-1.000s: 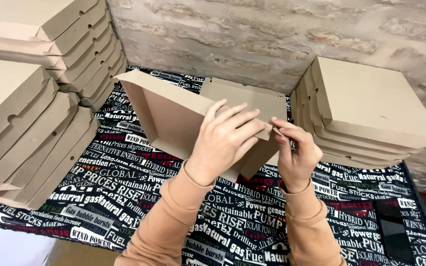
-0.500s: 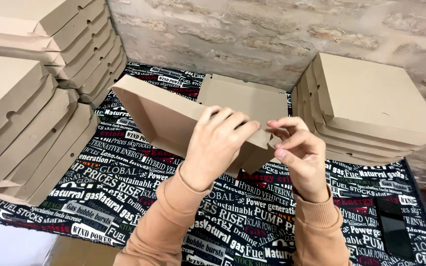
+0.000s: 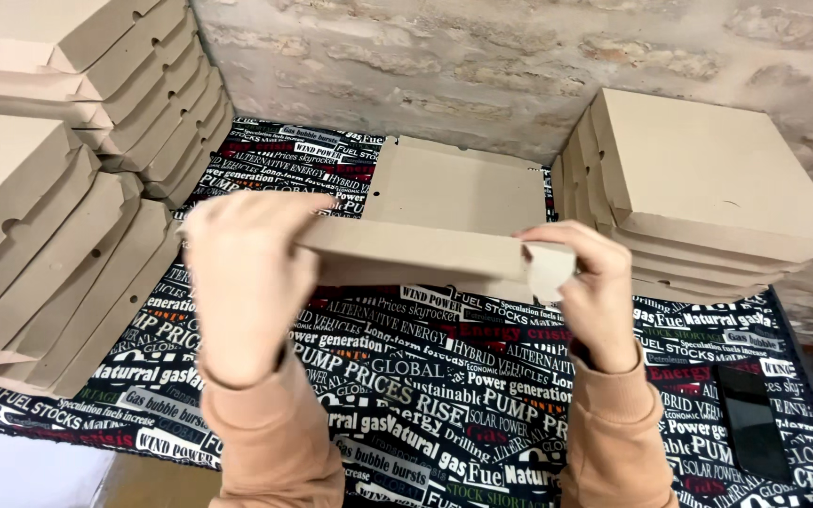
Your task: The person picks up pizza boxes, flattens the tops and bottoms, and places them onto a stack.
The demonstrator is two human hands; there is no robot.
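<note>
Gripping a flat brown cardboard pizza box (image 3: 425,249) at both ends, the left hand (image 3: 247,282) wraps closed over its left edge while the right hand (image 3: 595,292) pinches the right corner flap between curled fingers. The box hangs edge-on above a black newsprint-patterned cloth (image 3: 444,395). A stack of folded cardboard boxes (image 3: 708,188) stands to the right, and taller leaning stacks (image 3: 58,160) stand left, against a stone wall (image 3: 482,56).

Flat tan cardboard box (image 3: 425,249) mid-frame, box stacks (image 3: 717,188) right, stacks (image 3: 58,160) left.
</note>
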